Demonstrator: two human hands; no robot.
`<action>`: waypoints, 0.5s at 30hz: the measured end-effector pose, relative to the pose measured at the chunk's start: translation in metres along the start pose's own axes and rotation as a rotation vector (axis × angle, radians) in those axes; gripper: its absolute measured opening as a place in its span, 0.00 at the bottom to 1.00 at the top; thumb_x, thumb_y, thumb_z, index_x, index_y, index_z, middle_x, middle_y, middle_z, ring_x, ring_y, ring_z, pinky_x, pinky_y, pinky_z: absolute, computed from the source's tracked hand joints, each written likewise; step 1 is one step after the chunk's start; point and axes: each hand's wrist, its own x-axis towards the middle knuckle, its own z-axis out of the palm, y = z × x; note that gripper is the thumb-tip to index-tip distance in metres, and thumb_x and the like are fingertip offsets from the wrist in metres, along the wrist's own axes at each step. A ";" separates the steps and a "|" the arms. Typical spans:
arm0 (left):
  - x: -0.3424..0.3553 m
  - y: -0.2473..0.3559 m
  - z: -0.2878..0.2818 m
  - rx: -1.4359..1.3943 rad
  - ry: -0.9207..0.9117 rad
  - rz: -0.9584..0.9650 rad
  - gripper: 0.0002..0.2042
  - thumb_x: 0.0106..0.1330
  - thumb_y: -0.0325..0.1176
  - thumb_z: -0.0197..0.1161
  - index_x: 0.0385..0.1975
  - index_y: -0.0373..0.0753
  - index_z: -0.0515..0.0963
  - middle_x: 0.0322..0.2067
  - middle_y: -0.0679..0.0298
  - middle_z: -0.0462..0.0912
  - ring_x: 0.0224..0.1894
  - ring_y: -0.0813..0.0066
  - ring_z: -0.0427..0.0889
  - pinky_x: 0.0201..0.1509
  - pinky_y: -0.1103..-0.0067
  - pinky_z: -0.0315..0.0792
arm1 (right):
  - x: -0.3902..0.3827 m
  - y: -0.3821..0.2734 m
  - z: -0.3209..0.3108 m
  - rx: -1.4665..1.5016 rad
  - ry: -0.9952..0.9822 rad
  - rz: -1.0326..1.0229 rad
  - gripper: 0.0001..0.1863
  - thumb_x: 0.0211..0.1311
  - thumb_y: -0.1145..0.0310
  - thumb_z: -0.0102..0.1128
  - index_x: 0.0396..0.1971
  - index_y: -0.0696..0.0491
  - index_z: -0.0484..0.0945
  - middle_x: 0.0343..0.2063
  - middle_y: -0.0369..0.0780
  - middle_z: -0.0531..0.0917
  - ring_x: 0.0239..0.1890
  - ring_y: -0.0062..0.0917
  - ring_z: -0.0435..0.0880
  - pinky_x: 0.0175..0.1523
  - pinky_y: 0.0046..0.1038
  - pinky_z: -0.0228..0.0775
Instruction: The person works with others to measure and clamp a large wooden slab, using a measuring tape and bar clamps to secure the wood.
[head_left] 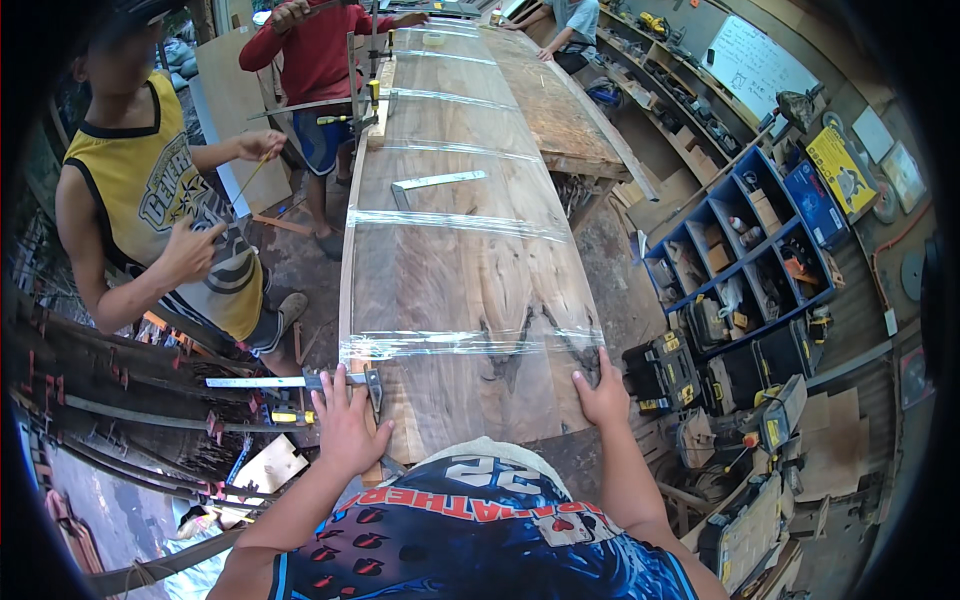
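Wooden panel [460, 280]: stretches ahead from between our grips, crossed by clear film bands [460, 342].
Left grip [347, 428]: ours lies spread, unclosed, over the clamp [374, 390] at the panel's near-left corner.
Right grip [604, 398]: ours rests, thumb and fingers parted, on the panel's near-right edge.
Metal square [440, 183]: we note it on the panel, beyond both grips.

Mid-frame: open passage over wooden panel [440, 285] up to metal square [440, 181]. Bar clamp [265, 382] obstructs lower-left edge; upright clamps [374, 97], upper left.
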 end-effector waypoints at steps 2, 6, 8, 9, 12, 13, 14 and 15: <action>0.000 0.000 0.000 -0.001 -0.003 -0.001 0.33 0.58 0.48 0.72 0.59 0.33 0.73 0.75 0.36 0.47 0.78 0.29 0.41 0.76 0.39 0.37 | 0.000 0.001 0.001 -0.004 0.002 -0.001 0.46 0.60 0.39 0.63 0.76 0.38 0.59 0.62 0.51 0.76 0.61 0.50 0.78 0.64 0.46 0.71; 0.000 -0.001 0.001 -0.001 0.004 -0.002 0.33 0.58 0.48 0.72 0.59 0.33 0.73 0.75 0.36 0.47 0.78 0.29 0.41 0.76 0.39 0.38 | 0.000 -0.001 -0.001 0.001 0.004 -0.003 0.46 0.61 0.39 0.63 0.76 0.38 0.59 0.62 0.51 0.76 0.61 0.50 0.78 0.63 0.46 0.71; 0.000 -0.001 0.000 -0.003 0.005 -0.004 0.33 0.58 0.48 0.72 0.59 0.33 0.73 0.75 0.36 0.47 0.78 0.29 0.41 0.76 0.39 0.38 | 0.000 -0.002 -0.001 0.000 0.001 -0.001 0.45 0.61 0.39 0.63 0.76 0.37 0.59 0.62 0.51 0.76 0.61 0.50 0.78 0.63 0.46 0.71; 0.000 -0.001 0.000 -0.006 -0.001 -0.005 0.33 0.58 0.48 0.72 0.59 0.33 0.73 0.75 0.36 0.47 0.78 0.29 0.41 0.76 0.39 0.38 | 0.000 -0.002 0.000 0.002 0.001 -0.002 0.45 0.61 0.39 0.63 0.76 0.37 0.59 0.62 0.51 0.76 0.61 0.50 0.78 0.63 0.46 0.71; 0.001 -0.002 0.002 -0.004 -0.003 -0.007 0.34 0.57 0.47 0.73 0.58 0.32 0.73 0.75 0.37 0.47 0.78 0.29 0.40 0.77 0.40 0.38 | 0.000 -0.002 0.000 -0.003 0.009 0.002 0.45 0.61 0.39 0.63 0.76 0.37 0.59 0.63 0.50 0.75 0.61 0.50 0.78 0.63 0.46 0.71; 0.001 -0.002 0.002 -0.001 -0.001 -0.006 0.34 0.56 0.47 0.74 0.58 0.32 0.73 0.75 0.38 0.46 0.78 0.29 0.40 0.77 0.41 0.39 | -0.001 -0.003 -0.002 -0.003 -0.002 0.009 0.45 0.61 0.39 0.63 0.76 0.37 0.59 0.63 0.50 0.75 0.62 0.49 0.78 0.64 0.46 0.71; 0.000 -0.002 0.002 0.002 0.000 -0.009 0.34 0.56 0.47 0.74 0.58 0.32 0.73 0.75 0.38 0.46 0.78 0.29 0.40 0.77 0.41 0.39 | -0.001 -0.003 -0.002 -0.004 -0.013 0.016 0.45 0.61 0.39 0.63 0.76 0.37 0.59 0.63 0.50 0.75 0.62 0.49 0.78 0.64 0.46 0.71; 0.000 -0.002 0.002 0.005 0.001 -0.007 0.34 0.56 0.47 0.74 0.58 0.32 0.73 0.75 0.37 0.46 0.78 0.29 0.40 0.77 0.41 0.39 | 0.000 -0.002 -0.002 -0.001 -0.014 0.016 0.45 0.61 0.39 0.63 0.76 0.37 0.59 0.63 0.50 0.75 0.62 0.49 0.78 0.64 0.46 0.71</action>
